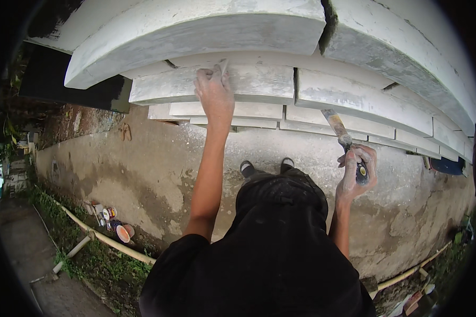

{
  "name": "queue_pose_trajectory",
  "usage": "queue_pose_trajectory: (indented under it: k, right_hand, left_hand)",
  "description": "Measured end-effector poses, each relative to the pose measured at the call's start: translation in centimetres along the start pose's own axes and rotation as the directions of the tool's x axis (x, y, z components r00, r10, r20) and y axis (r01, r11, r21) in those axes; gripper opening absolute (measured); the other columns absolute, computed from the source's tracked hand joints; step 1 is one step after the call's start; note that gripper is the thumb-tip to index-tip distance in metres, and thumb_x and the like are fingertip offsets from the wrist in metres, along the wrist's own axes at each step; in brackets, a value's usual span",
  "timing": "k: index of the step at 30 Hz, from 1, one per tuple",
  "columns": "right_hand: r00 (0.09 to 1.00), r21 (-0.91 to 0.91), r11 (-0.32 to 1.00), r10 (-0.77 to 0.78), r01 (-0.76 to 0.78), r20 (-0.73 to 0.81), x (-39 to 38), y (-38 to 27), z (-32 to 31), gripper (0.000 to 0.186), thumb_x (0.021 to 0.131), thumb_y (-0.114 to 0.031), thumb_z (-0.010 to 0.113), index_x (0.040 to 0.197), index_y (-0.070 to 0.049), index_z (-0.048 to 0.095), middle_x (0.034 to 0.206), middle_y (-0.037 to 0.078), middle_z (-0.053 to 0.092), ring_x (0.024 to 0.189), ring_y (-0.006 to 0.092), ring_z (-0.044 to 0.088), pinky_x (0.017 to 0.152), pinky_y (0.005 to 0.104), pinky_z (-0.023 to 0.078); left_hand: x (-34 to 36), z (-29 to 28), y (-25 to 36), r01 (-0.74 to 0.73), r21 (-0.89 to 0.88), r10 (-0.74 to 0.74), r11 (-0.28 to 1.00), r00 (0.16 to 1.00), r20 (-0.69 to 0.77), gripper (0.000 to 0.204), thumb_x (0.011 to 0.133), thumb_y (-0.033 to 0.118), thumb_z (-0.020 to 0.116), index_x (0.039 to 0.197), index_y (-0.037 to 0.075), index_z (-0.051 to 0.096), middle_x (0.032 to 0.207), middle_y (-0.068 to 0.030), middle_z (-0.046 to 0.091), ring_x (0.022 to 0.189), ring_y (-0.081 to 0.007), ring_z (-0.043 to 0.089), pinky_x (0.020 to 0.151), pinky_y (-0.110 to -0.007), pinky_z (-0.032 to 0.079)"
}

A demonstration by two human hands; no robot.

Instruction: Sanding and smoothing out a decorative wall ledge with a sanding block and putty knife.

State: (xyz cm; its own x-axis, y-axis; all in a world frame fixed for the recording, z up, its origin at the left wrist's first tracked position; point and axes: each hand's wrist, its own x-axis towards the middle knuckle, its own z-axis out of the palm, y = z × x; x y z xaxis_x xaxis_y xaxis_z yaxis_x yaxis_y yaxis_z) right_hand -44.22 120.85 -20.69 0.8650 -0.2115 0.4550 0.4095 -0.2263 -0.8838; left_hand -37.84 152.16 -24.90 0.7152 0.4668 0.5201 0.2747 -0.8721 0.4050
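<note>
My left hand [215, 94], dusted with white powder, presses against the front of a white plastered ledge [259, 82]. Its fingers close on a thin pale sheet [223, 66]; whether this is sandpaper I cannot make out. In my right hand [360, 171], also powdery, is a putty knife [336, 122] gripped by its dark handle. The knife's stained flat blade points up and left, near the lower edge of the neighbouring white block [354, 95]. Narrow dark gaps separate the blocks, and grey smears mark their faces.
Overhead juts a larger white ledge [195, 37]; lower blocks [238, 111] run beneath. My feet stand on a stained concrete floor [158, 169]. Sandals [125, 132] lie to the left. Paint containers [122, 233] sit near a pale pipe [119, 249] bordering grass.
</note>
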Motion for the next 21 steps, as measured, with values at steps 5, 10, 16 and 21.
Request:
queue_pose_trajectory:
  k: [5,10,16,21]
  right_hand:
    - [0.997,0.056,0.996,0.071,-0.074,0.041,2.8,2.4,-2.6,0.011,0.089,-0.003,0.065,0.093,0.007,0.065,0.094,0.014,0.06,0.058,0.0169,0.059,0.048,0.0258,0.046]
    - [0.992,0.116,0.99,0.073,-0.085,0.1,5.0,3.3,-3.8,0.011,0.087,-0.002,0.068,0.093,0.006,0.066,0.094,0.015,0.061,0.062,0.0158,0.061,0.048,0.0249,0.048]
    - [0.988,0.099,0.994,0.021,-0.037,0.156,6.4,3.9,-5.8,0.012,0.087,-0.004,0.068,0.092,0.006,0.066,0.095,0.015,0.061,0.062,0.0167,0.062,0.047,0.0248,0.048]
    - [0.984,0.144,0.985,0.075,-0.098,0.16,6.9,4.3,-6.3,0.013,0.087,-0.006,0.069,0.092,0.006,0.066,0.094,0.016,0.061,0.061,0.0162,0.06,0.048,0.0251,0.047]
  left_hand:
    - [-0.9,2.7,3.3,0.038,0.104,-0.044,0.994,0.998,0.055,0.031,0.091,0.016,0.064,0.115,-0.004,0.066,0.111,-0.0171,0.053,0.1,-0.036,0.052,0.087,-0.05,0.043]
    - [-4.1,5.4,12.5,-0.188,0.014,0.185,0.982,0.975,0.126,0.035,0.09,0.016,0.064,0.12,-0.002,0.064,0.113,-0.0158,0.054,0.102,-0.0351,0.052,0.088,-0.048,0.042]
    - [-3.5,3.0,10.3,-0.003,-0.085,0.011,0.996,0.996,0.083,0.032,0.091,0.016,0.063,0.119,0.0,0.066,0.109,-0.0133,0.055,0.101,-0.0327,0.052,0.088,-0.048,0.042]
    - [-4.6,6.1,12.6,-0.033,0.074,0.034,0.997,0.999,-0.023,0.027,0.092,0.016,0.063,0.113,0.001,0.069,0.108,-0.0121,0.056,0.099,-0.0308,0.052,0.086,-0.046,0.041]
